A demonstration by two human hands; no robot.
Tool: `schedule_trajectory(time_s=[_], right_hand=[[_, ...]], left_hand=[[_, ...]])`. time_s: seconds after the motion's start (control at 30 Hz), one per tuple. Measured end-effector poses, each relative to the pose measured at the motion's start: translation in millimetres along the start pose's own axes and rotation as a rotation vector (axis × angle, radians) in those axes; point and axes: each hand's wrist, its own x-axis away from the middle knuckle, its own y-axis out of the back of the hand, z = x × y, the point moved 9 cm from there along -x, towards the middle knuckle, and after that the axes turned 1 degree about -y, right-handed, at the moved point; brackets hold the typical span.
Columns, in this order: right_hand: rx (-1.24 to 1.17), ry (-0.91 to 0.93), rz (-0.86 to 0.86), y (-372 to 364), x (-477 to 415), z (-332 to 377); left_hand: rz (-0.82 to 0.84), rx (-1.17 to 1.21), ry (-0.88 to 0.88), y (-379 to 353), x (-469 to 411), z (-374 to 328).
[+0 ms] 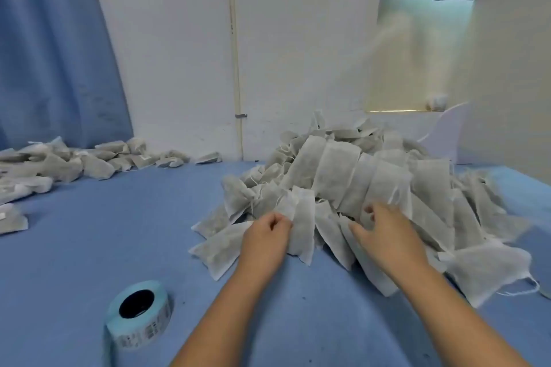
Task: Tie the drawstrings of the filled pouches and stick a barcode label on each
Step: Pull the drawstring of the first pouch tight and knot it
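Head view.
- Worktop (119,232): blue covering.
- Pile (372,176), centre right: filled grey-white pouches with loose drawstrings, heaped against the wall.
- Pouch (304,223): at the pile's near edge, upright, pinched by its left edge in the left hand (265,232), fingers curled.
- Right hand (384,229): on the pile just beside that pouch, fingers bent among the pouches; grip cannot be told.
- Label roll (140,313): near left, barcodes showing, well apart from both hands.
- Second heap (59,164): far left, below a blue curtain (53,53).

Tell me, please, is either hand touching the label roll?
No, the label roll lies alone on the blue cloth; the left hand pinches a pouch and the right hand touches the pouch pile.
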Motion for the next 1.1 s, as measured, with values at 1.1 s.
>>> schedule_trajectory(time_s=[1.1], right_hand=[[-0.956, -0.142, 0.801, -30.4, 53.4, 64.9]], left_hand=[[0.166, -0.222, -0.627, -20.5, 57.8, -39.3]])
